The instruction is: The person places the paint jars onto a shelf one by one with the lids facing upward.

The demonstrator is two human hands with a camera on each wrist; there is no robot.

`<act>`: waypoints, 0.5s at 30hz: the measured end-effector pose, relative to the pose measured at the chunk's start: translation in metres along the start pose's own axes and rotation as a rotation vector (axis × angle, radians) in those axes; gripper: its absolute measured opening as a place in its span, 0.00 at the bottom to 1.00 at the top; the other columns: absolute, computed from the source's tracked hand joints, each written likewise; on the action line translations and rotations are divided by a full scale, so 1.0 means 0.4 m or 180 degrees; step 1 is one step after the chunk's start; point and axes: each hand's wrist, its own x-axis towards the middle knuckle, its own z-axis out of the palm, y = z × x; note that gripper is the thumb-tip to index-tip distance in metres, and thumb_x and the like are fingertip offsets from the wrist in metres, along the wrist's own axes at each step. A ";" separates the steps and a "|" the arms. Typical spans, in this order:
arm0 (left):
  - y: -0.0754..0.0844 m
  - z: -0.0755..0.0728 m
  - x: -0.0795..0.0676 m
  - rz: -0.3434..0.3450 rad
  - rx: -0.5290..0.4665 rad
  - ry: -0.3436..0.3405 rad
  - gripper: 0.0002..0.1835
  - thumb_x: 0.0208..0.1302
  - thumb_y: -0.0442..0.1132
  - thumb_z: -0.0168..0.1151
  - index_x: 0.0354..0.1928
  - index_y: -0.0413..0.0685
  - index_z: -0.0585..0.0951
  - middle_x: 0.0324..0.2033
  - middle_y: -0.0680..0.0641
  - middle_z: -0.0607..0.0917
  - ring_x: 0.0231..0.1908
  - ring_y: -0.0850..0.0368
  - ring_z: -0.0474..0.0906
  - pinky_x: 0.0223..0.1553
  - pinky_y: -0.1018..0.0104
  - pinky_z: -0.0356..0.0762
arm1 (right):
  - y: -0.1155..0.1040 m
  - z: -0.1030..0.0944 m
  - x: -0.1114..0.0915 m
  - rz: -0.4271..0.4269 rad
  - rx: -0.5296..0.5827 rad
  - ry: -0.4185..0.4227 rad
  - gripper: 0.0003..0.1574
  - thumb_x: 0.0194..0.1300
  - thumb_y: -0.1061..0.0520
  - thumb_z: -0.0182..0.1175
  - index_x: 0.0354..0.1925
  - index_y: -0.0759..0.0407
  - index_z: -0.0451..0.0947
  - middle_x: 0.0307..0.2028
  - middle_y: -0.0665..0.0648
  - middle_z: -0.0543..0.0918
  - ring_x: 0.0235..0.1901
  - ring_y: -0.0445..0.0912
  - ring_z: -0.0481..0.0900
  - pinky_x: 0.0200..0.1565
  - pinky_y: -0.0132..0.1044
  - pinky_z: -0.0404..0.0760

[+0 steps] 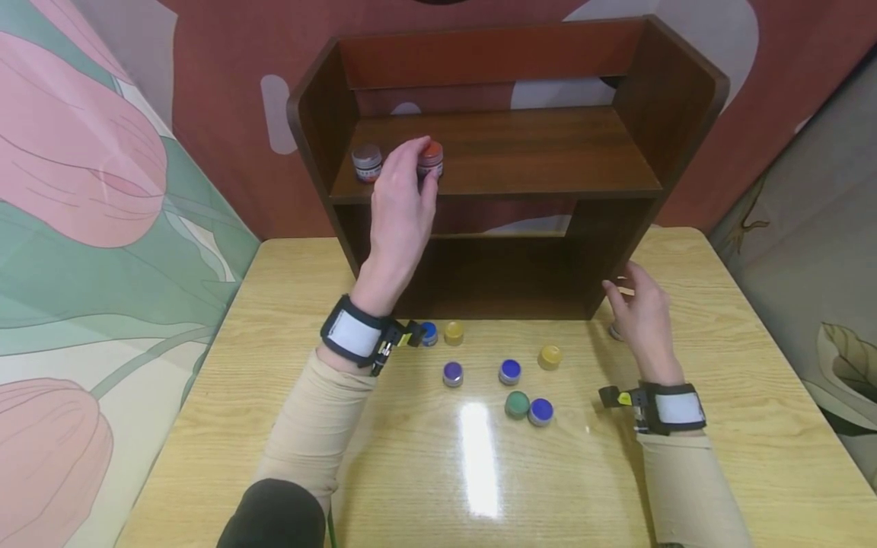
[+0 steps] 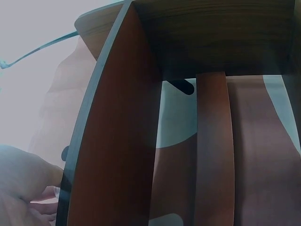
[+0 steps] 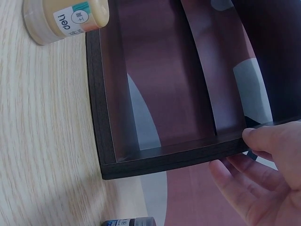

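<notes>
While the left grip (image 1: 402,192) curls round a squat, red-lidded jar (image 1: 432,157), the right grip (image 1: 644,316) pinches a brown side panel (image 3: 188,161).

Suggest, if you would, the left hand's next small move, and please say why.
Probably ease the left hand off the orange-lidded jar: it seems upright on the upper shelf, near another jar, while the right hand grips the side panel.

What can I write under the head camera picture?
Left hand holding a red-lidded jar on the rack, right hand by the rack's side, small jars on the table.
</notes>
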 end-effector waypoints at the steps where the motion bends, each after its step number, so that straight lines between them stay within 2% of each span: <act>1: 0.000 0.000 0.000 0.0004 0.0000 0.0003 0.25 0.70 0.39 0.61 0.67 0.47 0.72 0.65 0.47 0.78 0.66 0.56 0.74 0.70 0.71 0.67 | 0.000 0.000 0.000 0.0000 0.0006 0.0004 0.24 0.74 0.55 0.56 0.64 0.63 0.71 0.57 0.69 0.81 0.53 0.63 0.82 0.50 0.60 0.83; 10: -0.003 0.000 0.001 0.0050 0.0013 0.0009 0.25 0.71 0.39 0.60 0.67 0.46 0.71 0.64 0.46 0.78 0.66 0.55 0.73 0.71 0.72 0.66 | 0.002 0.000 0.001 -0.0005 0.0037 -0.0015 0.25 0.74 0.56 0.55 0.65 0.63 0.70 0.58 0.69 0.80 0.54 0.63 0.81 0.50 0.60 0.83; 15: -0.003 0.000 -0.001 0.0180 0.0062 0.0040 0.24 0.71 0.38 0.59 0.67 0.45 0.71 0.67 0.44 0.76 0.69 0.54 0.71 0.73 0.72 0.62 | 0.003 -0.001 0.002 0.0005 0.0047 -0.0029 0.25 0.74 0.54 0.55 0.65 0.63 0.70 0.59 0.69 0.80 0.54 0.63 0.81 0.51 0.61 0.83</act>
